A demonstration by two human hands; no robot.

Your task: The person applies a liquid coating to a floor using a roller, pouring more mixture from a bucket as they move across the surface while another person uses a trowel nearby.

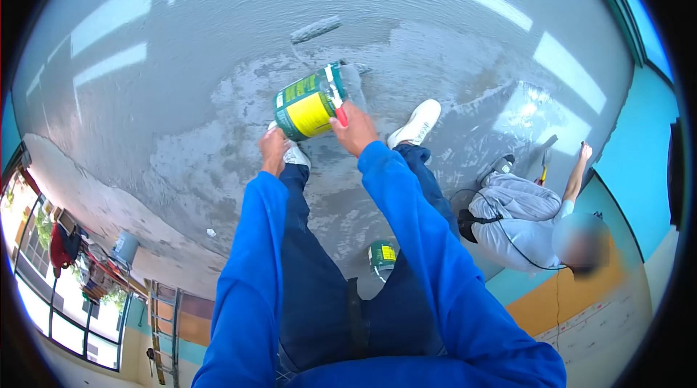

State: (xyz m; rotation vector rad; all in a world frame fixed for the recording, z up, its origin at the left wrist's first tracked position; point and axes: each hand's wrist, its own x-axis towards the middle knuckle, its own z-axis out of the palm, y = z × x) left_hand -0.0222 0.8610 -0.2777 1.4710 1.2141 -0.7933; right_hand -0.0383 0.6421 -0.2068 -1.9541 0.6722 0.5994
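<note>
A green paint can (308,103) with a yellow label is tilted on its side above the floor, its mouth toward the upper right. My left hand (274,150) is closed on the can's lower left end. In my right hand (356,129) is a red-handled tool (340,113), held against the can near its rim; its working end is hard to make out. Grey paint streaks show at the can's mouth, blurred against the floor. Beyond the can, a paint roller (316,29) coated in grey lies on the wet floor.
Another green can (381,257) stands on the floor between my legs. At right, a co-worker (523,214) crouches by the wall, near a yellow-handled tool (543,170). A ladder (165,333) and a bucket (125,248) are at lower left. Wet grey coating (239,14) covers the far floor.
</note>
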